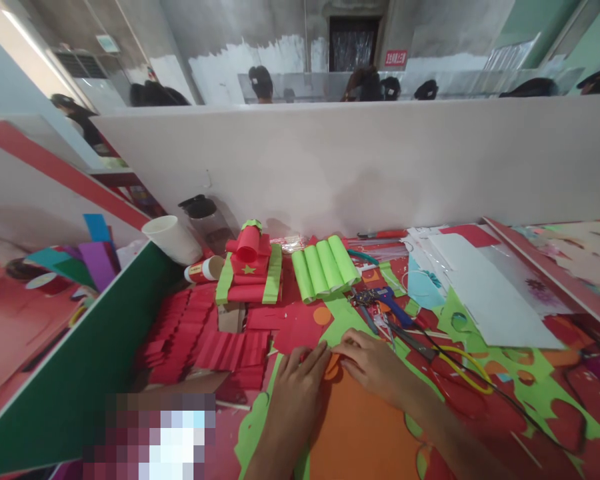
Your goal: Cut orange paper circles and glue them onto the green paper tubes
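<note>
- I see my left hand [297, 383] lying flat on the orange paper sheet [360, 433], fingers stretched forward and close together, pressing down near the sheet's far edge.
- My right hand [373, 363] rests just beside it, palm down, fingers curled slightly towards the left, their tips on the same far edge of the orange sheet; whether they pinch a fold there I cannot tell.
- The two hands almost touch at the fingertips, and neither lifts anything clear of the surface.
- The orange paper sheet lies at the near middle of the tabletop [555, 400], on top of green paper offcuts [485, 347] and red scraps.
- Just beyond my right hand lie scissors with yellow handles [460, 367] and a blue-handled tool [387, 300].
- Farther back, four light green paper rolls [325, 267] lie side by side.
- To their left stands a red paper model with green bands and a small star [250, 270].
- In front of the model lie stacks of pleated red paper [200, 337].
- A white paper cup [173, 239] lies tipped near the model, with a smaller red and white cup [205, 270] beside it.
- White sheets [490, 293] are spread at the far right.
- A white partition [355, 160] closes the back of the tabletop; the heads of other people show above it.
</note>
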